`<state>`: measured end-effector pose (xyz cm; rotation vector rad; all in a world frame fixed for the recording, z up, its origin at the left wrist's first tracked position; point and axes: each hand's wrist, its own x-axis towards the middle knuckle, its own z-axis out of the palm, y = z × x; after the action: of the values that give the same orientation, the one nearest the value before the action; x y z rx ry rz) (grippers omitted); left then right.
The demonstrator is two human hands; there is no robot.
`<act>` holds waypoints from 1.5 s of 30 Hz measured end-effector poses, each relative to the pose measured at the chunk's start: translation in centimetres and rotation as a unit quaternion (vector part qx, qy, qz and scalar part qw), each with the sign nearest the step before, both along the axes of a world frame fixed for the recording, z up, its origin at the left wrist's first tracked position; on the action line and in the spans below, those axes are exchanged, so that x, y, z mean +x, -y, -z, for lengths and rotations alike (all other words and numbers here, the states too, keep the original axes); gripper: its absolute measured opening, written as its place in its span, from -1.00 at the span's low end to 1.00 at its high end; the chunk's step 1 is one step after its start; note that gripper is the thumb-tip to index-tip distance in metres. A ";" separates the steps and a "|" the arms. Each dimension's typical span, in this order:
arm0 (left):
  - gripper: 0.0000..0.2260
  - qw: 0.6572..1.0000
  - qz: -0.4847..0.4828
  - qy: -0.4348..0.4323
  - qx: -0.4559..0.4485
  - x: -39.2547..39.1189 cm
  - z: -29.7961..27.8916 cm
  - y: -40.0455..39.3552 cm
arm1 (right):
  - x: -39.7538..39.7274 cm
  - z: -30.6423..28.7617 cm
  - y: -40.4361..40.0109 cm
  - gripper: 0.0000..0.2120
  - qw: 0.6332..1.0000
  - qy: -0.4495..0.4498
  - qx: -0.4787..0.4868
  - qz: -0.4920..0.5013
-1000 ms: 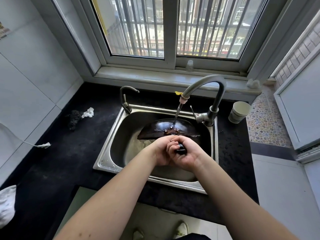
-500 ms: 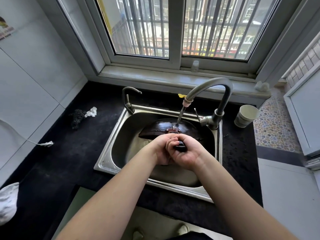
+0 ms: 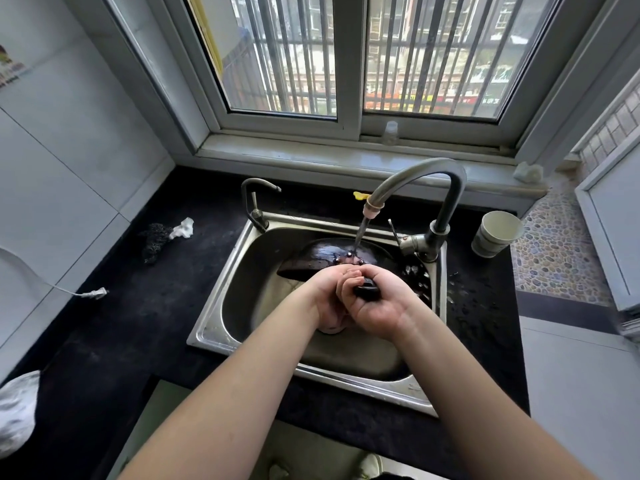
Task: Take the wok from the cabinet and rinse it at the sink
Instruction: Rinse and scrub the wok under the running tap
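Note:
A dark wok lies tilted inside the steel sink, its rim turned away from me. Water runs from the curved tap onto the wok near the handle rivets. My left hand and my right hand both grip the wok's black handle above the middle of the sink, fingers curled round it. Most of the handle is hidden by my hands.
A small second tap stands at the sink's back left corner. A paper cup sits on the black counter right of the tap. A dark scrubber and white scrap lie left; a white plug rests nearer.
My hands keep hold of the handle; the wok has tipped slightly, and water splashes toward the sink's right side. My view has shifted a little.

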<state>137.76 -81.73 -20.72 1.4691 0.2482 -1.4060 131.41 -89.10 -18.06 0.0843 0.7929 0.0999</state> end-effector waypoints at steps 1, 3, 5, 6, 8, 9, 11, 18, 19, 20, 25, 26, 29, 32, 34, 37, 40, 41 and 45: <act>-0.74 1.000 -0.003 0.004 0.001 0.0 -0.1 0.1 | 0.1 0.1 0.1 -0.87 1.000 0.001 0.001 0.001; -0.73 1.000 -0.006 0.010 0.006 0.1 -0.2 0.4 | 0.2 0.4 0.3 -0.82 1.000 0.003 0.005 0.001; -0.73 1.000 -0.003 0.018 0.009 0.1 -0.4 0.5 | 0.4 0.4 0.5 -0.79 1.000 0.003 0.009 0.003; -0.73 1.000 -0.003 0.021 0.011 0.2 -0.4 0.5 | 0.4 0.4 0.6 -0.81 1.000 0.005 0.013 0.005; -0.73 1.000 -0.007 0.021 0.008 0.3 -0.4 0.6 | 0.5 0.3 0.7 -0.85 1.000 0.009 0.018 0.004; -0.73 1.000 -0.009 0.022 0.005 0.3 -0.5 0.6 | 0.6 0.2 0.7 -0.85 1.000 0.008 0.019 0.003; -0.72 1.000 -0.014 0.024 0.001 0.4 -0.4 0.6 | 0.7 0.3 0.8 -0.88 1.000 0.006 0.019 0.004; -0.73 1.000 -0.003 0.012 0.001 0.5 0.0 0.3 | 0.4 0.6 0.5 -0.87 1.000 -0.001 0.013 0.010; -0.74 1.000 -0.004 0.010 -0.003 0.5 0.1 0.2 | 0.3 0.6 0.5 -0.89 1.000 -0.002 0.016 0.009; -0.74 1.000 -0.002 0.006 -0.005 0.5 0.3 0.2 | 0.2 0.6 0.4 -0.91 1.000 -0.001 0.019 0.007; -0.73 1.000 0.019 -0.011 0.006 0.2 1.1 -0.5 | -1.0 0.1 -0.4 -0.92 1.000 0.018 0.016 -0.012; -0.70 1.000 0.021 -0.013 0.005 0.1 1.3 -0.7 | -1.3 0.1 -0.6 -0.93 1.000 0.022 0.010 -0.016; -0.55 0.999 0.018 -0.029 0.005 -0.6 1.9 -1.3 | -2.3 0.7 -1.2 -0.93 0.999 0.026 -0.005 -0.026; -0.54 0.999 0.026 -0.024 0.035 -1.5 2.2 -1.7 | -3.5 1.5 -1.7 -0.89 0.999 0.023 -0.010 -0.037; -0.55 0.998 0.029 -0.031 0.054 -2.1 2.5 -1.9 | -4.3 1.9 -2.0 -0.90 0.998 0.021 -0.019 -0.051; -0.46 0.997 0.019 -0.054 0.057 -3.1 2.5 -2.0 | -5.5 2.4 -2.3 -0.95 0.998 0.014 -0.027 -0.062; -0.46 0.997 0.019 -0.063 0.046 -4.0 2.1 -2.2 | -6.4 3.1 -2.7 -0.85 0.999 0.000 -0.015 -0.051; -0.49 0.997 0.022 -0.063 0.045 -4.3 2.0 -2.2 | -6.6 3.3 -2.7 -0.82 0.999 -0.002 -0.009 -0.044; -0.47 0.997 0.018 -0.052 0.057 -4.9 1.6 -2.0 | -6.9 3.6 -3.0 -0.78 1.000 0.007 0.010 -0.012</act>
<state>132.86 -79.72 -22.33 1.5017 0.3742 -1.5209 124.55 -86.13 -21.63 0.0926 0.7793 0.1298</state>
